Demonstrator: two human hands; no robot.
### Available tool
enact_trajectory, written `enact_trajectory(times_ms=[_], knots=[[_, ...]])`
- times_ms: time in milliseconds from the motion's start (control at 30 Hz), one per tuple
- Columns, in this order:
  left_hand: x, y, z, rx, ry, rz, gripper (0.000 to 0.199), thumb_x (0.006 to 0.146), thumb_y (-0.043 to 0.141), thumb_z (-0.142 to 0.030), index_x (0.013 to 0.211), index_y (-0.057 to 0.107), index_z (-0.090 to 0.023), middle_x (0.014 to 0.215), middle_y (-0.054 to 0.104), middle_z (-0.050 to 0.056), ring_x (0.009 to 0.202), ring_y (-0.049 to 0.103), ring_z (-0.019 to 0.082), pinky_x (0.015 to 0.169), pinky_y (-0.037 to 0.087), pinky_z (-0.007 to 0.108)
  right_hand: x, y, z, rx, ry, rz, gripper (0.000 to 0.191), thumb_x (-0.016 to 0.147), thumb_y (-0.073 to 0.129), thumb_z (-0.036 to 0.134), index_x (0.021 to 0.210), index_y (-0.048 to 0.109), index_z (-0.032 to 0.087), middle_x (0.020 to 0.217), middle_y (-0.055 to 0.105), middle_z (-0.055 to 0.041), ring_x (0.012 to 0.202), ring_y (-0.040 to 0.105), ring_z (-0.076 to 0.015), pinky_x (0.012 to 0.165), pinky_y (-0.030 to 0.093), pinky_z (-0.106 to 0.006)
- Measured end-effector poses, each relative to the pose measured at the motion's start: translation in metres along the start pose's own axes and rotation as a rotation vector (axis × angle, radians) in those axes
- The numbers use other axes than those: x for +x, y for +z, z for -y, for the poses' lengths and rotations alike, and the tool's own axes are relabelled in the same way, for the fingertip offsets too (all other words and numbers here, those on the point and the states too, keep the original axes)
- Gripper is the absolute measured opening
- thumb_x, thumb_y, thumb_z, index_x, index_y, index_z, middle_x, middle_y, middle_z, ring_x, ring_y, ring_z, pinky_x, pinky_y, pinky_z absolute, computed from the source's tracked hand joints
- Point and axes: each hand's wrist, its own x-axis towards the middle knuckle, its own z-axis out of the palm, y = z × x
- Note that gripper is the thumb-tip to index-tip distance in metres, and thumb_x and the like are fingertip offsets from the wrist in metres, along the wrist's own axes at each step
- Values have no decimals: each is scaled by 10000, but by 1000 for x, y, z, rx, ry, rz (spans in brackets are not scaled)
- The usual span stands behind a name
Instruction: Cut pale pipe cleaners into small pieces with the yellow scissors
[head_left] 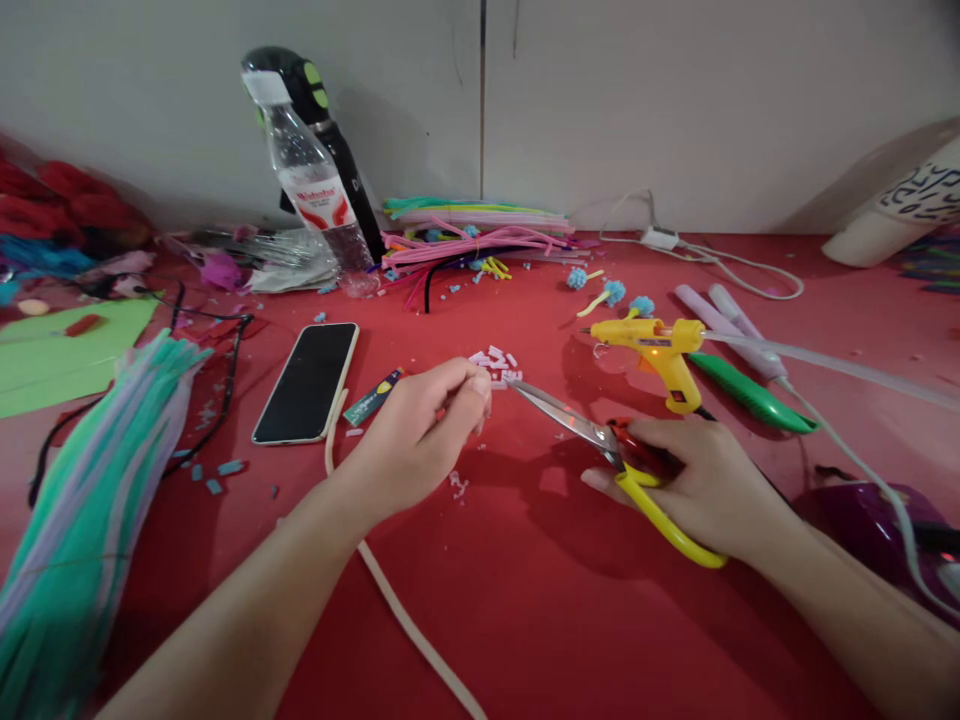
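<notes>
My left hand (pixel 420 425) is closed in a pinch above the red table, its thumb pressed to the fingers; whatever sits between the fingertips is too small to make out. Just past those fingertips lies a small pile of pale pink-lilac cut pieces (pixel 495 362). My right hand (pixel 697 480) grips scissors (pixel 570 420) with a red and yellow handle. Their blades look nearly closed, and the tips point left to the edge of the pile. A yellow hot glue gun (pixel 652 350) with a clear glue stick lies beyond the right hand.
A smartphone (pixel 307 385) and a white cable (pixel 405 615) lie at left, near a bundle of green and lilac pipe cleaners (pixel 90 530). A plastic bottle (pixel 319 190) stands at the back. A green tool (pixel 750 393) and blue pom-pom pieces (pixel 615 292) lie at right.
</notes>
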Motion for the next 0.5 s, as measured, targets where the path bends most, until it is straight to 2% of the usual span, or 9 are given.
enact_trajectory(times_ms=[500], knots=[[1, 1, 0, -23, -13, 3, 330, 1007, 383, -257, 706, 489, -171, 617, 517, -53, 525, 435, 47, 522, 354, 192, 2, 1, 0, -10, -57, -53, 578, 716, 702, 600, 570, 305, 208, 532, 260, 69, 522, 221, -95, 479, 243, -246]])
